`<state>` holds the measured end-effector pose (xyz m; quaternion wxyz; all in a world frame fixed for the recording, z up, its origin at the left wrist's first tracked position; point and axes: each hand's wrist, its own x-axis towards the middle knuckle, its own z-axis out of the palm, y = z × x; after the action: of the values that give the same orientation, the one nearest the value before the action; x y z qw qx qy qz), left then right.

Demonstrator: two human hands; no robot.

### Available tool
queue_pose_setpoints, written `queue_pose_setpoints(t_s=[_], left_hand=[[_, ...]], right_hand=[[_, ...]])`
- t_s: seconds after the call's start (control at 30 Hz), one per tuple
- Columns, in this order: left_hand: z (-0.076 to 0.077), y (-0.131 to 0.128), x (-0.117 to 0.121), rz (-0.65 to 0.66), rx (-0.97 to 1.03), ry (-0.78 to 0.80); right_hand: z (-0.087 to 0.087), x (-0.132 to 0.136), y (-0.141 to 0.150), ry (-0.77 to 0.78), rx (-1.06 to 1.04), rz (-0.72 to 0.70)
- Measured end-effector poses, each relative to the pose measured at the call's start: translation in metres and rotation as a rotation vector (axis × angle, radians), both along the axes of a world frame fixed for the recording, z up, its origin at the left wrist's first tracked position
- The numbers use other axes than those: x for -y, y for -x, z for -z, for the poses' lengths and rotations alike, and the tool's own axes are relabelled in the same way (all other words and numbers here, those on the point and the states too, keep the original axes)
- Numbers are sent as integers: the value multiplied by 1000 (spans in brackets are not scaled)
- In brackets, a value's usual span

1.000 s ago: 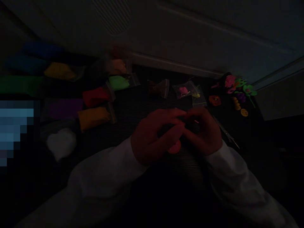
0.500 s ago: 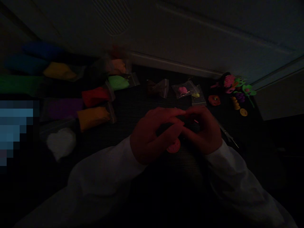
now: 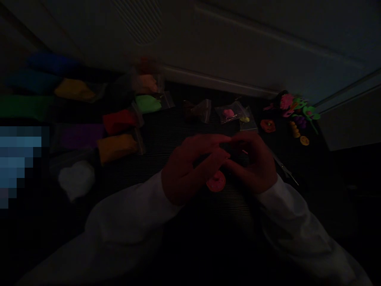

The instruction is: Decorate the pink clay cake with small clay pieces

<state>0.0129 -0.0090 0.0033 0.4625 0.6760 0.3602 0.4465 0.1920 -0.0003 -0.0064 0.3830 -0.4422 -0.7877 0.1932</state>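
Note:
In dim light, my left hand and my right hand meet at the fingertips above the dark table. Fingers and thumb of each are bent into a pinch, and whatever lies between them is too small and dark to name. A short thin pink strip shows inside the curl of my right hand; I cannot tell whether it is held or lies on the table. Just below my left thumb is a round pink clay doughnut with small specks, partly covered by the hand. Scissors lie beside my right wrist.
Bags of coloured clay crowd the left, among them orange, red and white. Small bags of brown and pink clay lie beyond my hands. Finished clay flowers and an orange ring sit at right.
My hands stay joined at the fingertips and have shifted very slightly. A little more of the pink doughnut shows under my left hand.

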Motion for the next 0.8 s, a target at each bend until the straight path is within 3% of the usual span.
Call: queue_pose_setpoints(t_s=[0.37,0.67,0.8], left_hand=[[3,1,1,49,57,62],[0,3,-2,-13,37,-14],[1,2,0,14,45,44]], right_hand=[[-1,1,2,-23,36,-9],[0,0,-1,-10,28,14],[-1,0,1,-18,40,-11]])
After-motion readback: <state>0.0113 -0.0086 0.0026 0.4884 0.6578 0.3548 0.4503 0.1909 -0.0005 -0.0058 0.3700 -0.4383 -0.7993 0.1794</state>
